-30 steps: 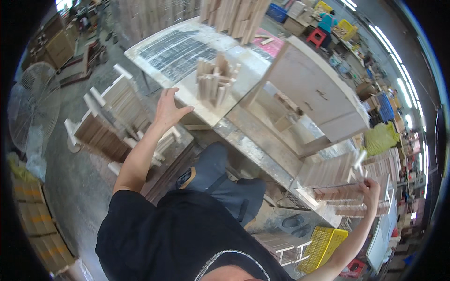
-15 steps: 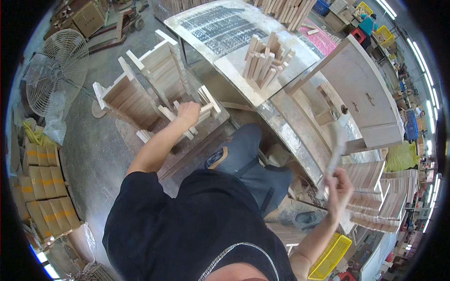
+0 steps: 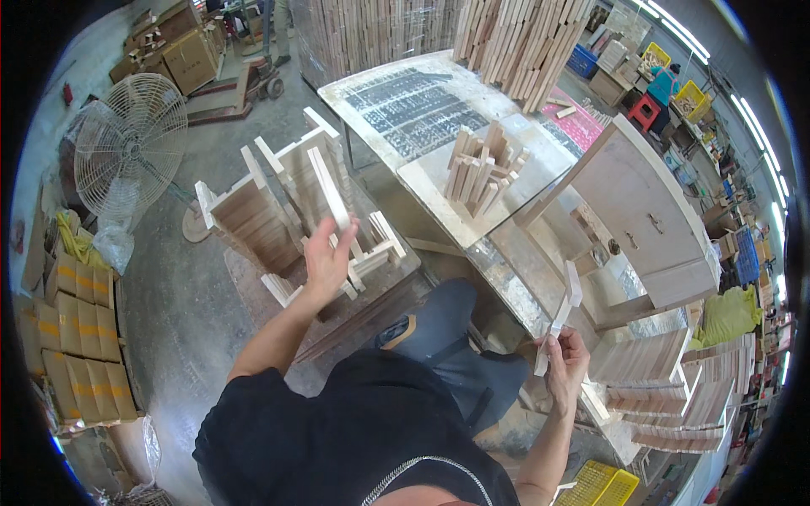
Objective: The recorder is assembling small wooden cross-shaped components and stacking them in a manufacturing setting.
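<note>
My left hand (image 3: 325, 268) pinches the lower end of a pale wooden strip (image 3: 328, 187), which sticks up and away over the stacks. Around it stand stacks of wooden pieces (image 3: 245, 205), with a few loose strips (image 3: 384, 236) at their right end. At the right, my right hand (image 3: 567, 361) is closed on a pale wooden piece (image 3: 561, 314) with an angled far end, held at the edge of the workbench. Part of its lower end is hidden by the fingers.
A bundle of short sticks (image 3: 481, 173) stands on the worktable (image 3: 422, 152). An upright wooden panel (image 3: 645, 198) rises at the right, above stacked wooden boards (image 3: 641, 371). A large fan (image 3: 131, 152) and cardboard boxes (image 3: 89, 337) are at the left. A yellow crate (image 3: 595, 485) lies low right.
My left hand has drawn back slightly from the stacks and now has a raised strip in its fingers. My right hand has moved left with its wooden piece. The view has shifted.
</note>
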`<act>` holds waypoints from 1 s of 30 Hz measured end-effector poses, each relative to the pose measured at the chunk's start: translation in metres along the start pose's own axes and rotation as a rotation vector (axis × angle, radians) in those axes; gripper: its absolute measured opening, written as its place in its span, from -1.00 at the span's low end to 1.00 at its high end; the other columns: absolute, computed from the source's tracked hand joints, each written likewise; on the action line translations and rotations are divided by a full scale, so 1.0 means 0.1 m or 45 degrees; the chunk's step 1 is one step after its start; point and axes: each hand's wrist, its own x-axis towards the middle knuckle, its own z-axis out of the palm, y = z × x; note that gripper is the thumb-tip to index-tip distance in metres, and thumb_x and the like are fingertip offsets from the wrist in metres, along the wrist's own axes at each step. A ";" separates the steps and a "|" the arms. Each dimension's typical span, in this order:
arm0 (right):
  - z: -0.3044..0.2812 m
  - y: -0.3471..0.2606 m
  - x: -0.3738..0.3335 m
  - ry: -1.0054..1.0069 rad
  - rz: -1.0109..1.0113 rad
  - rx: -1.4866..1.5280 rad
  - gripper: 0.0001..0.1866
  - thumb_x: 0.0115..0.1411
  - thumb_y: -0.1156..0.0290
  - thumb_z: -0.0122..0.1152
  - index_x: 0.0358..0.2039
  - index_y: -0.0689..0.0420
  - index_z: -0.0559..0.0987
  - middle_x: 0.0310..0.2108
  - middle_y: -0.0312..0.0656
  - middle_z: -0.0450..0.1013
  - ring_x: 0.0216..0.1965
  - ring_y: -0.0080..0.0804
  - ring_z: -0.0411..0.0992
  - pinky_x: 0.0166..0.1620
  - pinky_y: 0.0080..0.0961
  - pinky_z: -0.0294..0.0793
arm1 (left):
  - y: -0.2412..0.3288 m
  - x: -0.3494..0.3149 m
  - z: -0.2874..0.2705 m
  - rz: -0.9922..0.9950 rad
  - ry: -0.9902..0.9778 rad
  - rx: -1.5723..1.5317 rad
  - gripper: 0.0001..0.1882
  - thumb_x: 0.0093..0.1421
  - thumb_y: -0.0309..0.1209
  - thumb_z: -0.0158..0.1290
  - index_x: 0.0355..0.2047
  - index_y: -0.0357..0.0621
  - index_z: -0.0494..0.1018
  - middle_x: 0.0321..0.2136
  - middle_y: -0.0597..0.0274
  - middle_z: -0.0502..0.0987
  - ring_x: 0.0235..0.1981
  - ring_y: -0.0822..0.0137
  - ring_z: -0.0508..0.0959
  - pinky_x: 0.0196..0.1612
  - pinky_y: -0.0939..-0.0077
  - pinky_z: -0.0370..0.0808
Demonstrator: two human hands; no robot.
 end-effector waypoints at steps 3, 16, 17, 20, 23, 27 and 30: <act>0.10 0.11 0.06 -0.032 -0.014 0.042 -0.84 0.37 0.44 0.19 -0.14 0.26 0.56 -0.36 -0.24 0.57 -0.31 -0.59 0.48 -0.20 -0.60 0.42 | 0.28 -0.36 0.01 0.136 -0.299 -0.465 -0.72 0.20 -0.61 0.07 -0.06 -0.26 0.56 -0.23 0.14 0.64 -0.23 0.33 0.65 -0.16 0.42 0.60; 0.12 0.36 0.16 0.031 0.094 0.176 -0.74 0.35 0.48 0.17 -0.01 0.28 0.64 -0.27 -0.26 0.63 -0.30 -0.60 0.53 -0.17 -0.58 0.53 | 1.41 -0.25 1.03 0.986 -1.067 -0.441 -0.70 0.08 -0.47 0.34 -0.20 -0.34 0.57 -0.28 0.01 0.61 -0.23 0.05 0.61 -0.19 0.30 0.57; 0.11 0.40 0.08 0.102 0.034 0.271 -0.75 0.33 0.47 0.21 -0.02 0.27 0.65 -0.32 -0.27 0.62 -0.35 -0.60 0.54 -0.22 -0.57 0.57 | 1.44 -0.28 1.16 1.037 -1.072 -0.431 -0.70 0.09 -0.46 0.33 -0.20 -0.35 0.57 -0.28 0.00 0.61 -0.21 0.02 0.60 -0.18 0.30 0.56; 0.06 0.31 -0.11 0.167 0.033 0.177 -0.76 0.32 0.42 0.26 -0.06 0.26 0.65 -0.36 -0.27 0.61 -0.34 -0.59 0.54 -0.20 -0.56 0.57 | 1.43 -0.37 1.42 0.893 -1.204 -0.466 -0.71 0.13 -0.41 0.32 -0.19 -0.33 0.59 -0.30 0.00 0.61 -0.26 0.09 0.62 -0.23 0.31 0.56; 0.04 0.44 -0.19 0.205 0.037 0.196 -0.76 0.32 0.36 0.30 -0.10 0.26 0.66 -0.40 -0.30 0.58 -0.35 -0.61 0.51 -0.25 -0.58 0.51 | 1.41 -0.45 1.56 0.536 -1.403 -0.506 -0.73 0.20 -0.38 0.29 -0.16 -0.30 0.62 -0.31 0.01 0.61 -0.40 0.25 0.62 -0.32 0.39 0.53; 0.02 0.46 -0.18 0.150 -0.014 0.236 -0.76 0.34 0.36 0.28 -0.10 0.27 0.65 -0.42 -0.32 0.56 -0.37 -0.61 0.47 -0.30 -0.59 0.44 | 1.50 -0.37 1.63 0.170 -1.739 -0.337 -0.73 0.28 -0.40 0.24 -0.10 -0.34 0.61 -0.24 0.18 0.66 -0.41 0.51 0.59 -0.38 0.59 0.49; 0.03 0.45 -0.13 0.109 -0.015 0.242 -0.77 0.35 0.38 0.26 -0.11 0.28 0.65 -0.41 -0.32 0.55 -0.36 -0.61 0.47 -0.29 -0.59 0.44 | 1.37 -0.31 1.73 -0.035 -1.841 -0.430 -0.75 0.30 -0.37 0.22 -0.14 -0.32 0.63 -0.32 0.25 0.68 -0.40 0.54 0.58 -0.33 0.65 0.47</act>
